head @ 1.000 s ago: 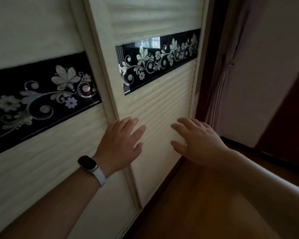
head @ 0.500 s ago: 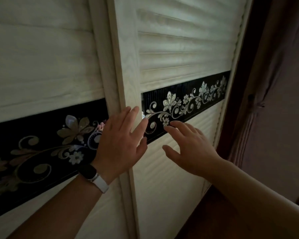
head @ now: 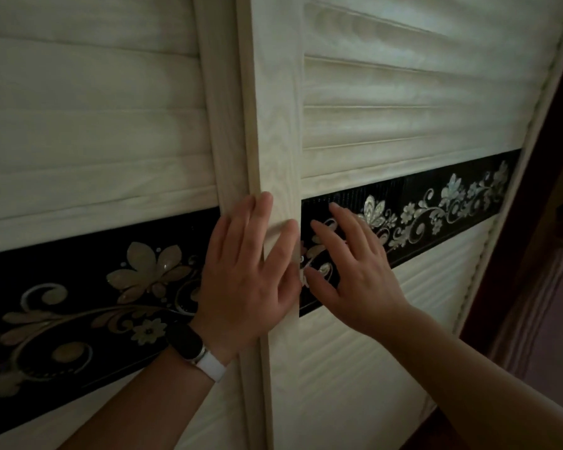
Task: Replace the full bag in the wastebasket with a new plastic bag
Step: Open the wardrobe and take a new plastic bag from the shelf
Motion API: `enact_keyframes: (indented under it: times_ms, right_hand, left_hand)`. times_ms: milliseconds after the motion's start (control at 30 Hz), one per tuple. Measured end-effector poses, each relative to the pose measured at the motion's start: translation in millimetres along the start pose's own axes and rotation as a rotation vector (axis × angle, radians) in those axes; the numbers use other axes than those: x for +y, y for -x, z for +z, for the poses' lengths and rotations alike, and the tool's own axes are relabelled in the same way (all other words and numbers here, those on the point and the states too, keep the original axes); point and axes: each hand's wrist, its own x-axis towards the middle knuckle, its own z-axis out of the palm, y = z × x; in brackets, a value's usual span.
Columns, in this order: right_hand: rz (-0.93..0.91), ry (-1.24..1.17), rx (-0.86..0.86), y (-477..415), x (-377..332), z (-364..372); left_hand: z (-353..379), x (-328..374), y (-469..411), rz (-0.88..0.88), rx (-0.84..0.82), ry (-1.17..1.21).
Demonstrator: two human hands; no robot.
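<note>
Our left hand (head: 247, 274) lay flat and open, fingers spread, gripping nothing, its palm against the pale upright frame (head: 275, 131) of the right door. Our right hand (head: 355, 271) was just beside it, also open and empty, its fingertips (head: 333, 207) touching the black flowered band (head: 436, 206) that crossed that door. The thumbs of the two hands nearly met. A dark watch on a white strap (head: 195, 350) sat on our left wrist. The right door (head: 403, 102) had pale horizontal slats above and below its band. To the left was a second slatted door (head: 88, 102), with its own black band of pale flowers (head: 78, 303). At the far right edge hung a dim pinkish curtain (head: 543, 303). The wastebasket and its bag were nowhere in view.
</note>
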Motion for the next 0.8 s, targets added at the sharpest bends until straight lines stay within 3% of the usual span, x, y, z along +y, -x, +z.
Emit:
enact_keyframes:
  times_ms: [300, 800]
  right_hand:
    - [-0.181, -0.075, 0.332, -9, 34, 63]
    - [-0.203, -0.069, 0.466, -17, 111, 81]
  left_hand:
    - [20, 8, 2, -0.012, 0.003, -0.076]
    - [82, 50, -31, 0.052, -0.025, -0.081]
